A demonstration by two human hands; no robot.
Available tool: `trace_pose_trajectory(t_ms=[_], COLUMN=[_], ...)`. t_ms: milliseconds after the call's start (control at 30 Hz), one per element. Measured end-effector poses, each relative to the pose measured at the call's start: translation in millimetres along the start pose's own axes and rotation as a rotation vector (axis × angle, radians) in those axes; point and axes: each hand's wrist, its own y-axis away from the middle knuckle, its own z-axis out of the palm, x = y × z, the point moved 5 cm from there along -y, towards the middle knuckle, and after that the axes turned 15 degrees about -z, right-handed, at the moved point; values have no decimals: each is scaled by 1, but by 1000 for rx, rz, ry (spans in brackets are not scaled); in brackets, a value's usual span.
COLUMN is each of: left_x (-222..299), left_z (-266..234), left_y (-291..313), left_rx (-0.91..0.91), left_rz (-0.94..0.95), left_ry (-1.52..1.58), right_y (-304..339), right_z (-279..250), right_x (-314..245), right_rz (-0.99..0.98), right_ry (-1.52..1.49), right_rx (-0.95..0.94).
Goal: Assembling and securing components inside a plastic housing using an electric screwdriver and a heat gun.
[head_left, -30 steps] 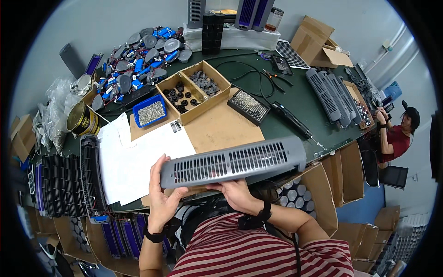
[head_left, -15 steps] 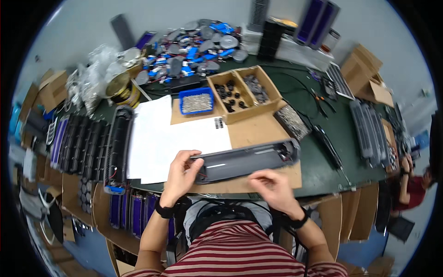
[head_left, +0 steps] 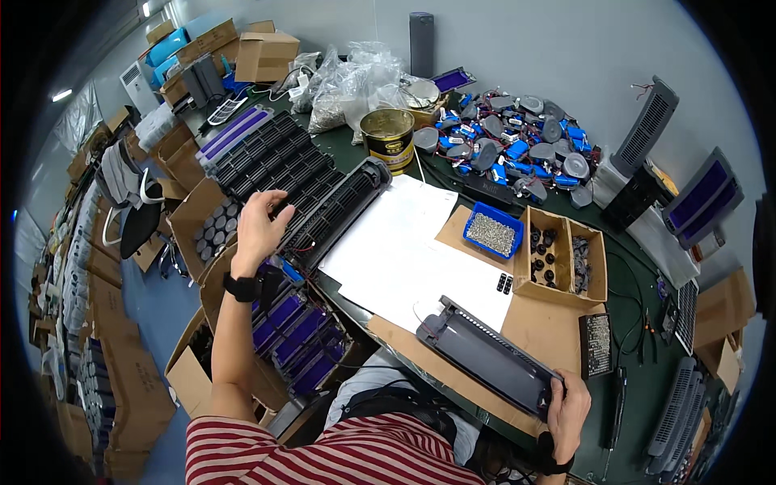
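Note:
A long dark grey plastic housing (head_left: 489, 356) lies aslant on the cardboard sheet and white paper in front of me, its hollow side up. Around its near right end the fingers of my right hand (head_left: 568, 408) are closed. Up and to the left, my left hand (head_left: 263, 226) is raised with thumb and fingers apart, holding nothing. It is nearest to a black slotted housing (head_left: 339, 212) at the left edge of the paper. More black housings (head_left: 279, 162) lie in a row just beyond. A thin wire shows at the grey housing's left end.
A blue tray of small metal screws (head_left: 493, 231) and a divided cardboard box of black parts (head_left: 566, 293) stand beyond the paper. Blue-wrapped parts and grey discs (head_left: 517, 145) are heaped behind. An electric screwdriver (head_left: 617, 408) lies at right. Boxes holding purple-faced panels (head_left: 299, 339) stand below the table's left edge.
My view has swung left. My left hand has left the grey housing and moved over to the black housings. My right hand now grips the grey housing's right end, and the housing is angled differently.

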Motion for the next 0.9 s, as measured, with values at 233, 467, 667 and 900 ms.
trace_pose_trajectory(t_ms=[233,467,667,900], left_x=[-59,-123,-134,-92], left_z=[-29,-38,-31,-69], left_y=[-74,-140,-134,-112], left_rx=[341,109,233,374], left_rz=[-126,-332,-207,147], left_ry=[-375,-473,-433,-101], right_y=[10,16,18,21], right_z=[6,7,4,4], right_x=[12,13,9,24], right_rz=[71,85,165,161], right_ry=[-143,-142,-183,-386], right_rx=[67,78,80,154])
